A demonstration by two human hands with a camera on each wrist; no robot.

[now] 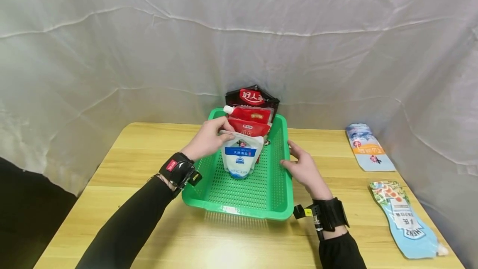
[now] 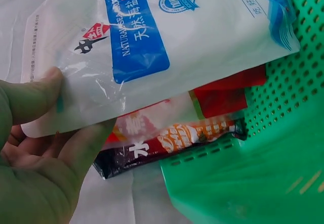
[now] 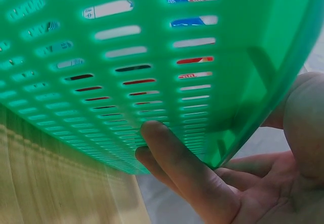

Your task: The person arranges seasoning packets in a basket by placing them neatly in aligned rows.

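My left hand (image 1: 208,138) pinches the top left corner of a white and blue bag of sea salt (image 1: 240,159). The bag stands upright inside a green plastic basket (image 1: 279,186). In the left wrist view the thumb lies on the front of the salt bag (image 2: 197,42), the fingers behind it. On the basket's right side, my right hand (image 1: 304,169) holds the rim, its fingers against the slotted outer wall (image 3: 167,102). Behind the salt, red pouches (image 1: 249,114), one with a white cap, and a black and red packet (image 1: 255,95) lean at the basket's back.
On the table's right side lie a blue, white and orange bag (image 1: 369,146) and a light blue Heinz squeeze pouch (image 1: 405,221). The wooden table (image 1: 157,144) meets a grey cloth backdrop (image 1: 168,65) behind the basket and at the right.
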